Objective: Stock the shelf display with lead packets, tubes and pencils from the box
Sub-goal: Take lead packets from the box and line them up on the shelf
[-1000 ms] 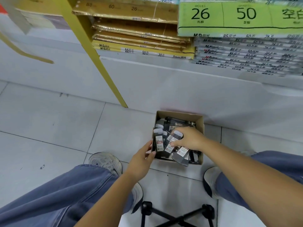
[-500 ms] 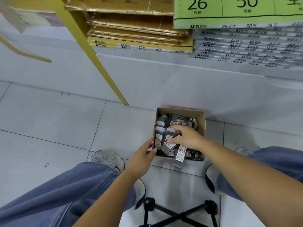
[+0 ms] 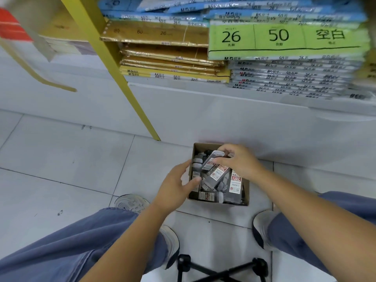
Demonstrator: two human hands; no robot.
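Observation:
A small cardboard box sits on the floor tiles between my feet, filled with several dark lead tubes with white and red labels. My right hand is over the box, fingers closed on a few lead tubes lifted above the rest. My left hand rests at the box's left wall, fingers apart, thumb touching the edge, holding nothing.
Above the box is a white shelf base with a yellow upright. Stacks of gold paper packs, a green pack and grey notebook packs lie on the shelf. A black stool frame stands below.
My right hand has lifted the tubes higher and toward the back of the box. The left hand stays at the box's left side. The view has tilted up, showing more shelf.

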